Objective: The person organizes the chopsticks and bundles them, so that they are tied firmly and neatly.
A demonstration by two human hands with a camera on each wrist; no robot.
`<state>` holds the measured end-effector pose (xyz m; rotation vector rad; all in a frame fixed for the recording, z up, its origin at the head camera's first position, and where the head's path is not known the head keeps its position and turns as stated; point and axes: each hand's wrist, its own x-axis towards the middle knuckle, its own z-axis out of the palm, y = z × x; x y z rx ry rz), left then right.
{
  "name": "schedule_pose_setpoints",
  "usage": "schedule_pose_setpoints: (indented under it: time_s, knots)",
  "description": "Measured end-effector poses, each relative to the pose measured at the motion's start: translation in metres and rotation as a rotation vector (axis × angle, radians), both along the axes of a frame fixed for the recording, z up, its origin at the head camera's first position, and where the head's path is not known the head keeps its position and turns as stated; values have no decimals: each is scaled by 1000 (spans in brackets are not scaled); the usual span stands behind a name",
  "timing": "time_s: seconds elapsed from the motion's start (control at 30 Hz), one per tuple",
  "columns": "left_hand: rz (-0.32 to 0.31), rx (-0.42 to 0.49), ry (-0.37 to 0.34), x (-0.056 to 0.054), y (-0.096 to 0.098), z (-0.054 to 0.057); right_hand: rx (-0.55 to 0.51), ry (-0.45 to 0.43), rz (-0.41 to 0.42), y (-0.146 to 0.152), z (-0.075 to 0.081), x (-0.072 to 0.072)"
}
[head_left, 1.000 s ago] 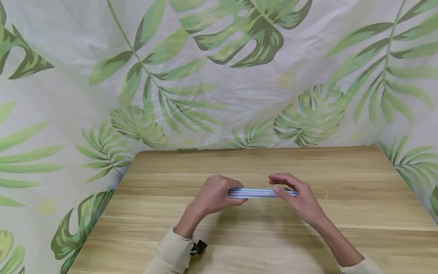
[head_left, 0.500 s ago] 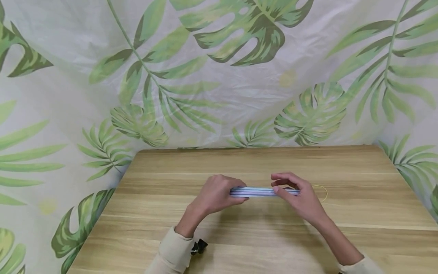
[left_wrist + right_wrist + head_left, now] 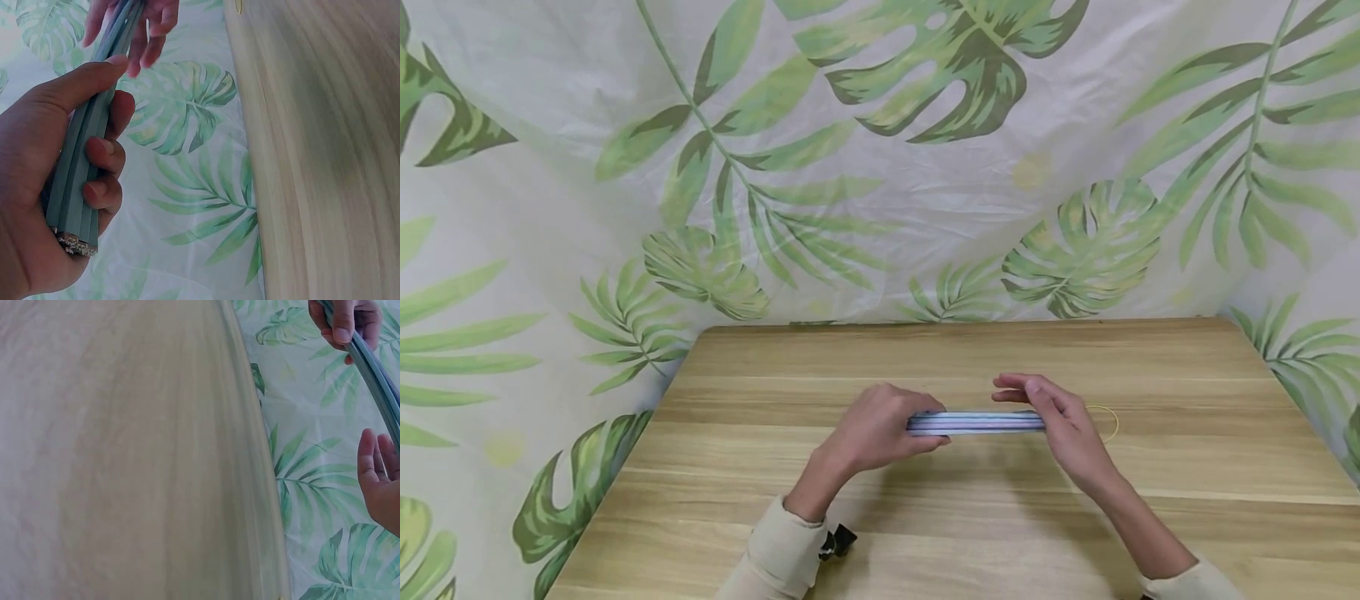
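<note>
My left hand (image 3: 876,429) grips one end of a bundle of slim, pale blue and lilac pencils (image 3: 977,423), held level over the wooden table. In the left wrist view the thumb lies along the bundle (image 3: 84,162) and the fingers curl round its other side; the flat, brownish pencil ends show below the palm. My right hand (image 3: 1070,429) is at the bundle's right end, its thumb raised and its fingers reaching loosely behind. In the right wrist view the fingers of the right hand (image 3: 382,481) stand fairly straight beside the bundle (image 3: 378,387).
A thin yellow rubber band (image 3: 1116,423) lies on the wooden table (image 3: 775,367), just right of my right hand. A small black object (image 3: 841,542) sits by my left cuff. Behind the table hangs a leaf-patterned cloth (image 3: 925,208).
The right thumb has lifted off the front of the bundle and moved up toward the fingers. The left hand keeps its grip, with the bundle shifted slightly right.
</note>
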<state>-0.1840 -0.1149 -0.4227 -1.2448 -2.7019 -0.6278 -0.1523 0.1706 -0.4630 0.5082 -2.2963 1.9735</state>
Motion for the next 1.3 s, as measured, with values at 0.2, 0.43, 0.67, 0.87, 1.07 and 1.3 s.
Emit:
schedule_pose_setpoints:
  time_s: [0.2, 0.43, 0.67, 0.87, 1.07, 1.3]
  knots:
    - [0, 22, -37, -1, -4, 2, -132, 119, 41, -1, 1, 0]
    - [11, 59, -69, -3, -9, 4, -182, 166, 175, 4, 1, 5]
    - [6, 58, -55, -4, -10, 4, -226, 227, 277, 0, 3, 5]
    - [9, 38, -49, -5, -11, 4, -172, 198, 295, 7, 6, 4]
    - [8, 12, -35, -6, -12, 5, -63, 109, 162, 36, 7, 1]
    - [26, -14, -1, -6, -15, 5, 148, 15, 5, 78, -3, -2]
